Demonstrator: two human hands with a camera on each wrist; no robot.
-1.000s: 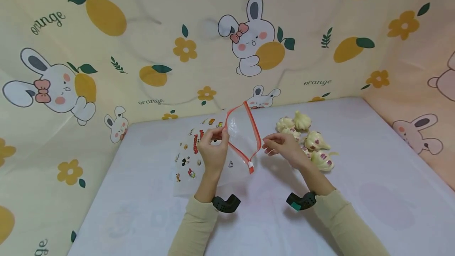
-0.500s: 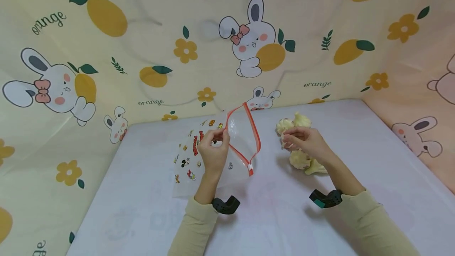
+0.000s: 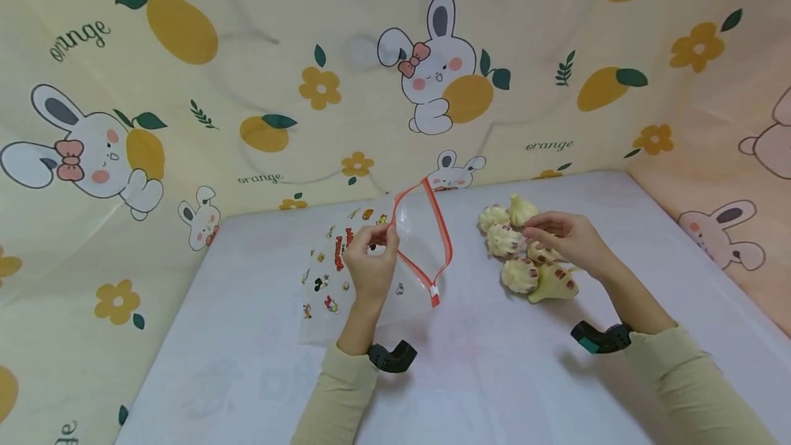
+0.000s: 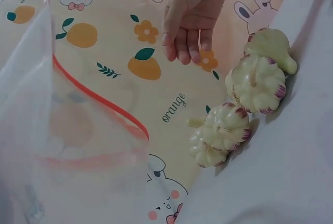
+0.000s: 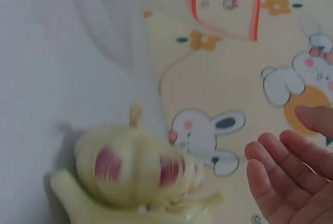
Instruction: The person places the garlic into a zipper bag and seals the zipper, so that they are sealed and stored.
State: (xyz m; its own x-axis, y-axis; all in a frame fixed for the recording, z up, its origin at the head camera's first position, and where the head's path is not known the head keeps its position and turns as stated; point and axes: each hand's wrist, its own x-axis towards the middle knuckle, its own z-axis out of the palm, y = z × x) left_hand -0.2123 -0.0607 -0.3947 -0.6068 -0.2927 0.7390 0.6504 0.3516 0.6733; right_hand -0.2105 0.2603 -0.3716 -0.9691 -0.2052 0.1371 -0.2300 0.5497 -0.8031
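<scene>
Head view, bag [image 3: 330, 277]: found left of centre in the frame, its printed body spread toward the lower left over the table [image 3: 469, 383]; how much of its weight is borne there cannot be told.
Zip [image 3: 441, 222]: formed into a red loop, with the white slider [image 3: 434, 290] at its lower end, so the bag's mouth is left parted.
Left hand [image 3: 372, 263]: clamped on the near edge of the mouth, thumb against fingers; by this pinch the two edges are apparently held apart and the mouth raised.
Right hand [image 3: 570, 242]: poised over the right part of the garlic, palm down; its grip is better judged from the wrist views.
Garlic [image 3: 519, 275]: clustered right of centre, bulb against bulb, probably grouped there so that it is within easy reach of the right hand.
Left wrist view, bag: seen along the left side, slack and translucent, its red edge slanted down toward the middle; the left hand itself is not shown.
Right hand: hung from the top centre, fingers loosely bent, nothing held, a gap shown between fingertips and garlic.
Garlic: seen at the right, rested on the pale table.
Right wrist view, right hand: placed at the lower right, thumb and fingers apart.
Garlic: seen large at the lower left, blurred, stems pointed different ways.
Bag: shown at the top, its red-edged mouth against the backdrop [image 5: 223, 78].
</scene>
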